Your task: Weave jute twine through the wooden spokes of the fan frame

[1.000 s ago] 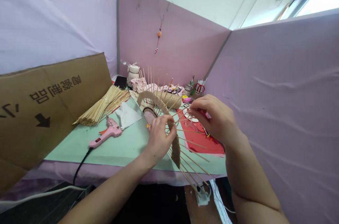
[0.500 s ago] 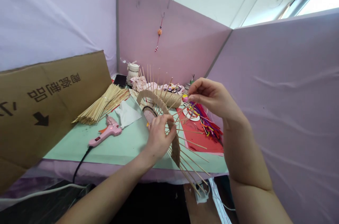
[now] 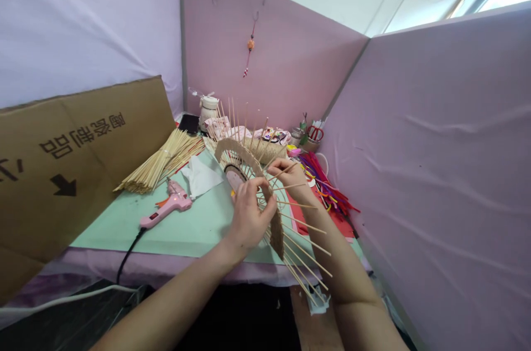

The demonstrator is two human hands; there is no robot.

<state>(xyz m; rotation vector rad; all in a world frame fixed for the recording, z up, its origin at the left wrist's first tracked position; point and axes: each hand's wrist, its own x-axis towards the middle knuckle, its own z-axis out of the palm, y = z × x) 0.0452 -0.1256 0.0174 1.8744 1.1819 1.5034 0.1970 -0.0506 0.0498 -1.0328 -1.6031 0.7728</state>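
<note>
My left hand [image 3: 252,206] is closed on the rim of a brown cardboard ring [image 3: 276,236], thumb on one side and fingers on the other. Thin wooden sticks [image 3: 305,225] radiate outward all round this ring, which stands tilted above the table. My right hand [image 3: 290,176] is among the sticks on the ring's upper right side. Its thumb and fingertips are pinched together close to the ring; whatever is between them is too small to make out. Behind the left hand, a round piece with a dark edge [image 3: 234,175] shows partly inside the ring.
Left of the ring lie a pink glue gun [image 3: 168,210], a white tissue [image 3: 201,176] and a bundle of sticks [image 3: 157,165]. A cardboard panel [image 3: 95,157] stands at the left. Behind are a straw-coloured roll [image 3: 271,153] and a white jar [image 3: 208,109]; colourful pipe cleaners [image 3: 327,187] lie right.
My right hand has come down and left, from above the stick ends to close beside the ring. My left hand keeps its hold on the ring. The view has shifted slightly.
</note>
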